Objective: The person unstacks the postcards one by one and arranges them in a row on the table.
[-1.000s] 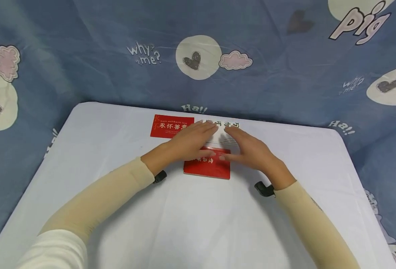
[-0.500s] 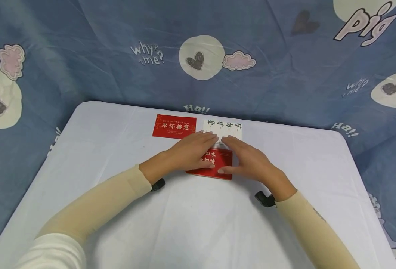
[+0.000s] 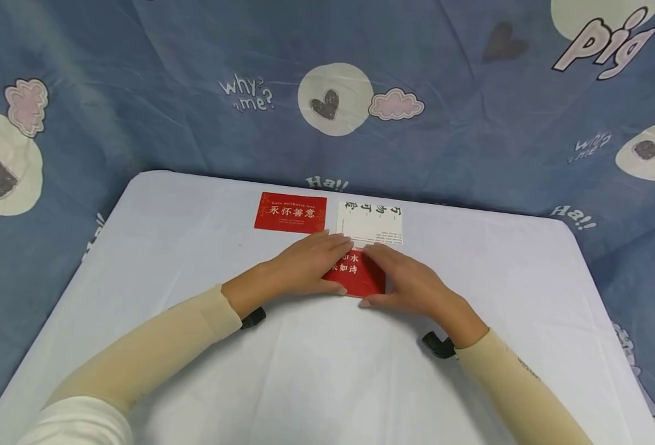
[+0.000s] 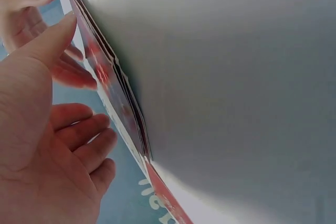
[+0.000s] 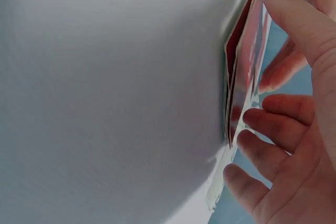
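A small stack of red cards (image 3: 365, 279) with white lettering lies on the white table; edge-on in the left wrist view, the stack (image 4: 113, 74) shows several layers with gaps between them. Over its left part reaches my left hand (image 3: 308, 267), fingers extended and thumb near the front edge. My right hand (image 3: 416, 281) is at its right side, fingers forward, thumb by the front edge. Neither hand is curled round the cards; whether the fingertips touch them is hard to tell. Behind lie a red card (image 3: 291, 212) and a white card (image 3: 369, 221) with black lettering.
The table (image 3: 316, 377) has a white cover and rounded back corners. A blue printed cloth (image 3: 183, 130) hangs behind it. Black wrist-camera mounts (image 3: 439, 345) protrude below the wrists.
Both hands have drawn back toward the person, from above the white card to the red stack. The white card and back red card are now uncovered. The cards look unmoved.
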`<state>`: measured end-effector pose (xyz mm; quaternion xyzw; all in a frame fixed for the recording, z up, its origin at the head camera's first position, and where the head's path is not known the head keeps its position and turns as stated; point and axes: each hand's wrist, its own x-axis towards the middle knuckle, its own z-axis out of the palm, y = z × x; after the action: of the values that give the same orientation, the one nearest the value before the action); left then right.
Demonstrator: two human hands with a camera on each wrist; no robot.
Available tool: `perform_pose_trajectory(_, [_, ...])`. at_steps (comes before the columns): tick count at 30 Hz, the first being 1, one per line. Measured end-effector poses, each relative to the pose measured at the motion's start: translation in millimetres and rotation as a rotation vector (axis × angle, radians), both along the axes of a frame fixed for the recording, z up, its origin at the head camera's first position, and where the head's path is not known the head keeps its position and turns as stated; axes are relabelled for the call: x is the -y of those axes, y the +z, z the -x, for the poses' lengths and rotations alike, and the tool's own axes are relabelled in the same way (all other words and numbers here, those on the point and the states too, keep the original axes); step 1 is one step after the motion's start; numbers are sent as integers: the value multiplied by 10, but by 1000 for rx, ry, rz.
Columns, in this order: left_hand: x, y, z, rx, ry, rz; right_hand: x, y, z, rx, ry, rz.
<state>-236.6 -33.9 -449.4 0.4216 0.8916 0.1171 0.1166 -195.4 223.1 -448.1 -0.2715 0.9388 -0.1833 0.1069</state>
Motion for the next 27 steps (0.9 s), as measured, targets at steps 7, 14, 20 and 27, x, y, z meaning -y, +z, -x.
perform_pose_trajectory(7, [80,-2,-53,26,33,34,-6,-35,-26,3,-6,-5])
perform_pose_trajectory(14, [113,-41,-83,33,31,14,-2,-54,-45,-2,-20,-16])
perform_pose_trajectory(20, [114,-73,-89,32,32,20,14,-57,-52,6,-29,-7])
perform_pose_trajectory(27, [116,-100,-98,15,28,14,31,-61,-82,-4,-42,-12])
